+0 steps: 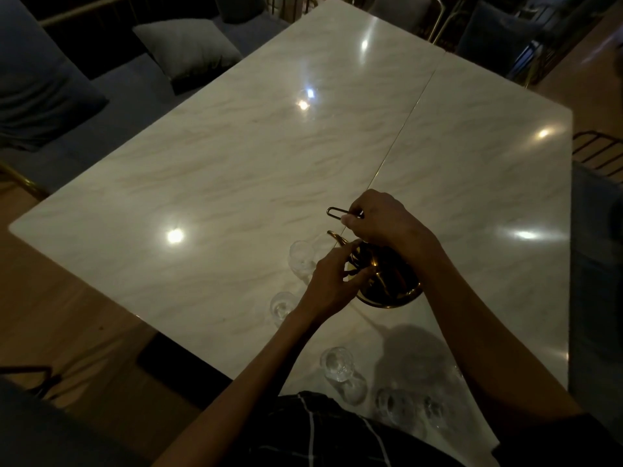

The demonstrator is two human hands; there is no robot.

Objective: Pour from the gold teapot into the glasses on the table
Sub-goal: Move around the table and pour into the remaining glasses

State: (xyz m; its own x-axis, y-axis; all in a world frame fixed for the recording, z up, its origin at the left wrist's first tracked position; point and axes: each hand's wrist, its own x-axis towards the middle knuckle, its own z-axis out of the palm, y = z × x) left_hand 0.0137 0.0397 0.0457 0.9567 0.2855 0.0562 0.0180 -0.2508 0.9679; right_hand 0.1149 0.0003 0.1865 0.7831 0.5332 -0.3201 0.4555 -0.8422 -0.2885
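The gold teapot (387,281) is shiny and round-bodied, tilted with its curved spout (335,235) toward a clear glass (301,256) just beside it; a thin wire loop handle (338,212) rises above. A second clear glass (280,305) stands nearer the table (219,163) edge, a third (337,364) closer in, and more glasses (397,407) cluster beside it, dim and hard to count.

left hand (332,281) curled, right hand (381,219) gripping
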